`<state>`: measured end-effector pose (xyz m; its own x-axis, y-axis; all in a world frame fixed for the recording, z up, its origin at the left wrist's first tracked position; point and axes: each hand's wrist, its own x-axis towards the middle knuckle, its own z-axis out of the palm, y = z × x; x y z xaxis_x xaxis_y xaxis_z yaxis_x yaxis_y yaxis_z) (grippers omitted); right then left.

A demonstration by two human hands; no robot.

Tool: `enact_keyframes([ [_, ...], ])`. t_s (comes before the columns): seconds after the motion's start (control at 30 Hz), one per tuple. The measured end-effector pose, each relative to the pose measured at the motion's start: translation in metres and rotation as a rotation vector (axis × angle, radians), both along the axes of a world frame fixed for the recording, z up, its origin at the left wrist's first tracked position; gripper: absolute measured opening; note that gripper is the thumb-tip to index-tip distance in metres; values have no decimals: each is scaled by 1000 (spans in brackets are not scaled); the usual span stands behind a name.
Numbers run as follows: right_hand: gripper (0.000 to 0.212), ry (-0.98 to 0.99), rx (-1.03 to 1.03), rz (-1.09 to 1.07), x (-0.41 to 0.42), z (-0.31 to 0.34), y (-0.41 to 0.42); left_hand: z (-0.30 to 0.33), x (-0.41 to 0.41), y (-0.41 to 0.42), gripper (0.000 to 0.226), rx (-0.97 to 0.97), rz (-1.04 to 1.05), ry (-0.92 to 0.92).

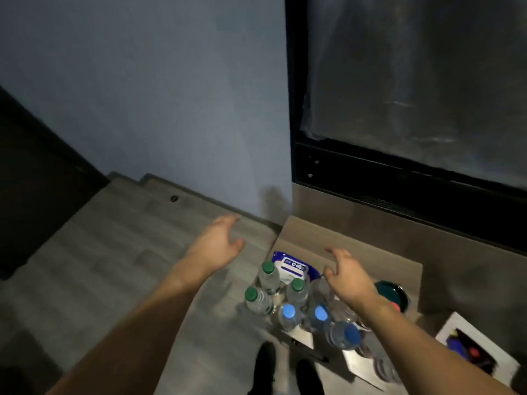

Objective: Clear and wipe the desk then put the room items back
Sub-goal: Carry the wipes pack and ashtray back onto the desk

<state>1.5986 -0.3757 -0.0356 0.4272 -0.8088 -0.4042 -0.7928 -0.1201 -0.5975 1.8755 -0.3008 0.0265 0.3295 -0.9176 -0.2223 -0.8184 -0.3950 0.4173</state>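
Note:
An open cardboard box stands on the floor by the wall corner. In it stand several clear water bottles, some with green caps and some with blue caps. A blue and white wipes pack lies at the back of the box, and a dark green round lid shows at its right side. My right hand hovers over the bottles, fingers loosely spread, holding nothing. My left hand hangs above the floor left of the box, fingers relaxed and empty.
A white box with a dark picture lies on the floor at the lower right. A black-framed glass door rises behind the cardboard box. A dark piece of furniture stands at the left. My feet are just before the box.

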Motion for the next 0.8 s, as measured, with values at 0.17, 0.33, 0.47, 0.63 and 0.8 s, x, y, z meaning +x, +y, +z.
enact_keyframes([
  [0.17, 57, 140, 23, -199, 4, -25, -28, -80, -36, -122, 68, 240, -475, -19],
  [0.33, 60, 206, 73, -278, 2, -70, -49, -201, -70, -154, 67, 481, -782, -211],
  [0.47, 61, 290, 119, -344, -13, -100, -63, -261, -81, -148, 77, 562, -876, -346],
  [0.63, 64, 286, 202, -393, -22, -129, -78, -298, -88, -145, 71, 579, -900, -406],
  [0.8, 54, 381, 308, -441, -69, -134, -87, -292, -89, -153, 54, 584, -921, -450],
])
